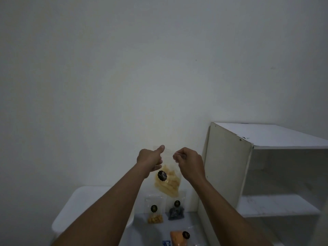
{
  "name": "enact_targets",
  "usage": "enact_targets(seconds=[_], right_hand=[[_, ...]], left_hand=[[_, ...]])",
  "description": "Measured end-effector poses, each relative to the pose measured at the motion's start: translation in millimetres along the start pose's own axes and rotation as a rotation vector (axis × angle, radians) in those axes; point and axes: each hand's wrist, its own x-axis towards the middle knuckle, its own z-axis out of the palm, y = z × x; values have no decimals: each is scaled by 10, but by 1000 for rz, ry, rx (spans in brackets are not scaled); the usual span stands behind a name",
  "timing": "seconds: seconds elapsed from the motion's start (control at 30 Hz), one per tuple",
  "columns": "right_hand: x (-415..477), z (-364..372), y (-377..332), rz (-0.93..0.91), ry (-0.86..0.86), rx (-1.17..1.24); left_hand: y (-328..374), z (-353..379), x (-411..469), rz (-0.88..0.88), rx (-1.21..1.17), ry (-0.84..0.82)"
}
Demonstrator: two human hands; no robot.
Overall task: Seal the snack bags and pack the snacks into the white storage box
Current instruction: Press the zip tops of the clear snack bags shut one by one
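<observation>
A clear snack bag (167,181) of pale yellow sticks with a round black label hangs in the air in front of the wall. My left hand (150,160) pinches its top left edge, thumb up. My right hand (190,162) pinches the top right edge. The white storage box (71,208) sits at the lower left, partly hidden by my left forearm. Against the wall below stand a bag of small yellow snacks (154,210) and a bag of dark snacks (176,208). An orange snack bag (179,237) lies at the bottom edge.
A white open shelf unit (229,167) stands at the right, close to my right arm. A plain wall fills the view above. A small blue item (166,243) shows at the bottom edge beside the orange bag.
</observation>
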Motion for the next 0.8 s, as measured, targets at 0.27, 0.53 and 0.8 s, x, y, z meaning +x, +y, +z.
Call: enact_targets(seconds=[0.27, 0.53, 0.8], right_hand=[[-132, 40, 34, 69, -135, 153], [-161, 42, -5, 211, -303, 262], [-246, 94, -121, 286, -308, 273]], left_hand=[[-58, -54, -15, 47, -88, -117], [-125, -157, -51, 67, 109, -310], [-142, -258, -60, -7, 134, -313]])
